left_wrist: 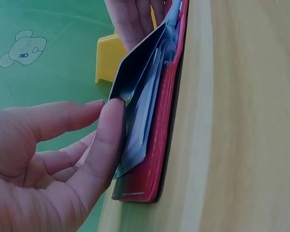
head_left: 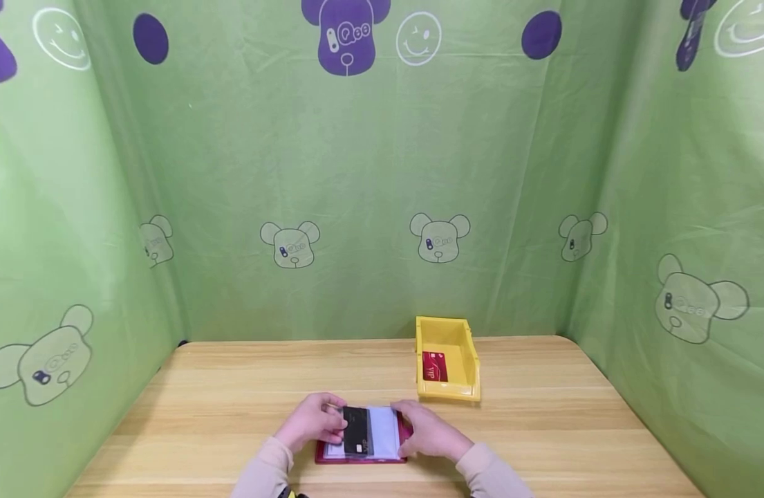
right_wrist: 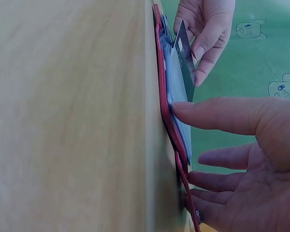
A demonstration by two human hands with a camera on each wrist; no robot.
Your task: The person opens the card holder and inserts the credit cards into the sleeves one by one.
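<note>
A red card holder lies opened out on the wooden table, with clear plastic sleeves inside. Over the sleeves is a black card marked VIP, its left side raised off them. My left hand pinches that raised edge between thumb and fingers, as the left wrist view shows. At the holder's right side, my right hand grips it. The right thumb presses on the sleeves, while the other fingers are at the edge of the red cover.
A yellow bin stands behind the holder to the right, and a red VIP card is in it. The wooden table runs back to a green patterned curtain, which also hangs along both sides.
</note>
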